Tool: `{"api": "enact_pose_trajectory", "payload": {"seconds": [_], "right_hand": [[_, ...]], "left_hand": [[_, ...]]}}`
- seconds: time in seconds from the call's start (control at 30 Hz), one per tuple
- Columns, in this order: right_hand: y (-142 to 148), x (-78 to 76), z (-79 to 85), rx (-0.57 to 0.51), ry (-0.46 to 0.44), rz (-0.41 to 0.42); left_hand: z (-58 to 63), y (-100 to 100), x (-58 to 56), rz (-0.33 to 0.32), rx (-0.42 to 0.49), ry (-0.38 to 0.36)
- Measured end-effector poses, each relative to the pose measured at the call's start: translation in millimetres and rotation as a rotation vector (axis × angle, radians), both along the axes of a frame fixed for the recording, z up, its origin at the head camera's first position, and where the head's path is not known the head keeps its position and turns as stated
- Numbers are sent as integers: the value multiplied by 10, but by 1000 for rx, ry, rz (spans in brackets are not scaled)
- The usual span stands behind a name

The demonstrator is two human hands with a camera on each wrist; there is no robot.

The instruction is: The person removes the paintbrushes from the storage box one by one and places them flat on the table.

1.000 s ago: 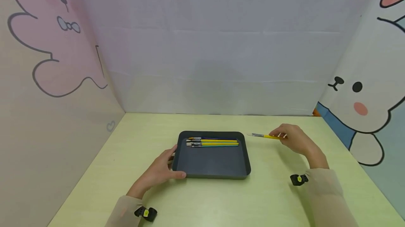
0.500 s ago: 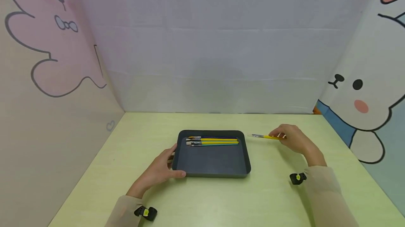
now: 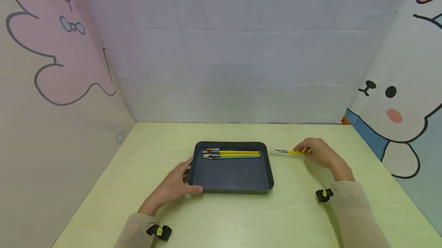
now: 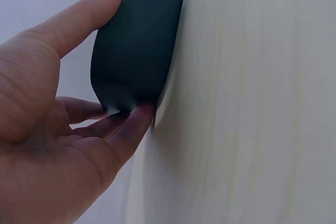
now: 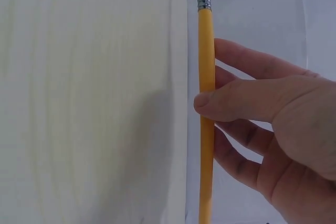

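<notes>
A dark grey tray [image 3: 228, 177] lies on the table, with several paintbrushes [image 3: 238, 155] side by side near its far edge, bristles to the left. My left hand [image 3: 174, 184] holds the tray's near left corner. In the left wrist view the thumb [image 4: 97, 11] presses the tray's wall [image 4: 139, 40] and the fingertips reach the corner's lower edge. Off the tray's right side, my right hand [image 3: 319, 154] pinches a yellow-handled paintbrush [image 3: 291, 152] between thumb and fingers, its metal ferrule pointing left toward the tray. The right wrist view shows the yellow handle [image 5: 206, 156] crossing under the thumb.
The pale wooden table [image 3: 228, 219] runs back to a white curtain [image 3: 238, 48]. Side panels with a pink bear [image 3: 69, 75] and a white rabbit [image 3: 414, 125] border it. A small black device sits at each wrist.
My right hand has lowered slightly, and the paintbrush in it now lies more level and a little farther right. The left hand and the tray stay in place.
</notes>
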State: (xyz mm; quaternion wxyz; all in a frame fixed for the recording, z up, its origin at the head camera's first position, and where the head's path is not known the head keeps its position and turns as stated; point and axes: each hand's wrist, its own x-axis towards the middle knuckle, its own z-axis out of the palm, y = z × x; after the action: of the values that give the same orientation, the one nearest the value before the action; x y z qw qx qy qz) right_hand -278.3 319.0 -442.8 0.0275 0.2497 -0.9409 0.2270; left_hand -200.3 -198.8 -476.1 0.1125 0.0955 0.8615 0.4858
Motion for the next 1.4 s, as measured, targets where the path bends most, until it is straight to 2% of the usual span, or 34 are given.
{"api": "enact_pose_trajectory", "payload": {"seconds": [0.9, 1.4], "right_hand": [[4, -27, -132, 0, -74, -8], [-29, 5, -99, 16, -125, -33]], "left_hand": [[5, 3, -10, -7, 0, 6], [15, 1, 0, -9, -2, 8]]}}
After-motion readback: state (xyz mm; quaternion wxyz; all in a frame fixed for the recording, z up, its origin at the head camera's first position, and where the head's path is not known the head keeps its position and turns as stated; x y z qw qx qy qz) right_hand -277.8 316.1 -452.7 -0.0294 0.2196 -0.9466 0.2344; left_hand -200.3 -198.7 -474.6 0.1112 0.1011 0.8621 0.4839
